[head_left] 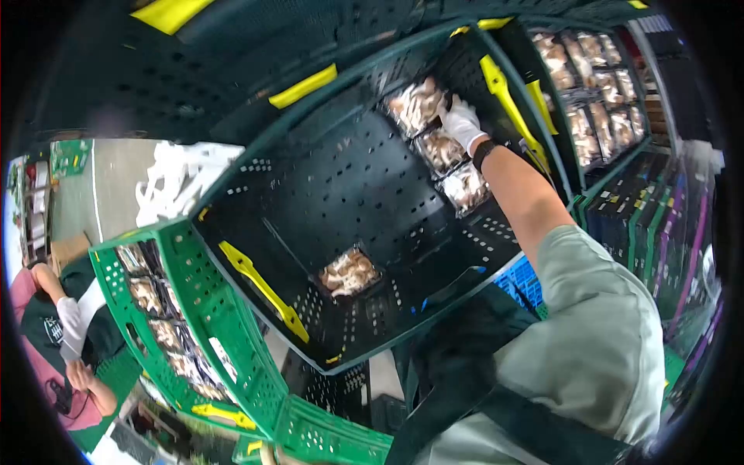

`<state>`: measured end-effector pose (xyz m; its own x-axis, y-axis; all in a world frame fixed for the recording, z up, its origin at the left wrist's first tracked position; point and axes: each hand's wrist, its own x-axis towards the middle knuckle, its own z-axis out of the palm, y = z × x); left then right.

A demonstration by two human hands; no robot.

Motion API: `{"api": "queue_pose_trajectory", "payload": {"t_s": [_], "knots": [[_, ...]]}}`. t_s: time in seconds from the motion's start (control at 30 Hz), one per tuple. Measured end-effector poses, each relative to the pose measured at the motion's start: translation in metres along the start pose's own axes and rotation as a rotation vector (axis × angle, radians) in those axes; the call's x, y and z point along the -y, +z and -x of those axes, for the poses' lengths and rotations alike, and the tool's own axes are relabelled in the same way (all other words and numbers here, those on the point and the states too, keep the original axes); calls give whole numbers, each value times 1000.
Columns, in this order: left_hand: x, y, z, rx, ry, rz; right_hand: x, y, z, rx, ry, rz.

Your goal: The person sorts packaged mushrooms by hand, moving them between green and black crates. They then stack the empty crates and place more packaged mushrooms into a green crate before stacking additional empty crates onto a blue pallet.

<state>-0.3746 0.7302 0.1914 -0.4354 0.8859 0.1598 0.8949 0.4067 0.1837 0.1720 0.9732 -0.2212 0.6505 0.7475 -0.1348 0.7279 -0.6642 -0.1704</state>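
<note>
My right hand [462, 124], in a white glove with a dark band at the wrist, reaches into a large black crate [325, 170]. Its fingers grip the near edge of a clear-wrapped pack of mushrooms [416, 107] in the crate's far corner. Two more mushroom packs, a middle one [442, 149] and a lower one [465, 188], lie in line with it along the right side. A separate mushroom pack [350, 273] rests near the crate's lower left wall. My left hand does not show.
A green crate [209, 310] with mushroom packs stands at the left. Another dark crate [590, 93] of packs is at upper right, above stacked folded crates [635, 217]. A person in pink sleeves [74, 349] works at far left.
</note>
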Motion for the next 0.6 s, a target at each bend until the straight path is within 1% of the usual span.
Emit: {"api": "queue_pose_trajectory", "payload": {"t_s": [0.03,0.07,0.1,0.13,0.17,0.2,0.23,0.27,0.3,0.37,0.4,0.43,0.47,0.5,0.53,0.57,0.6], "knots": [[-37,27,-9,116,-17,93,10,4,4,-16,17,109],[-76,60,-21,153,209,254,15,4,6,-41,78,136],[-116,90,-29,236,177,373,15,6,8,-58,77,147],[-138,118,-40,444,242,379,19,3,10,-29,70,125],[-155,157,-50,534,344,389,23,0,14,-3,66,105],[-165,199,-58,622,393,458,25,-2,20,-9,17,126],[-158,246,-57,707,335,553,26,-4,24,-25,-31,148],[-140,295,-55,750,405,365,23,-5,26,-69,-61,145],[-121,330,-49,817,426,284,18,0,27,-143,-74,81],[-90,382,-30,926,302,20,8,19,25,-148,-3,-55],[-77,397,-20,898,406,-66,13,18,28,4,153,-229],[-79,396,-16,874,505,-158,20,12,33,114,309,-329],[-80,398,-15,915,415,-241,18,4,35,157,266,-395],[-96,392,-23,1015,356,-283,17,5,36,221,209,-472],[-94,393,-20,930,432,-252,-12,45,31,-36,-86,-459],[-110,386,-29,999,394,-246,-35,68,19,48,-39,-347],[-126,377,-36,1066,354,-242,8,16,34,110,263,-699]]}}
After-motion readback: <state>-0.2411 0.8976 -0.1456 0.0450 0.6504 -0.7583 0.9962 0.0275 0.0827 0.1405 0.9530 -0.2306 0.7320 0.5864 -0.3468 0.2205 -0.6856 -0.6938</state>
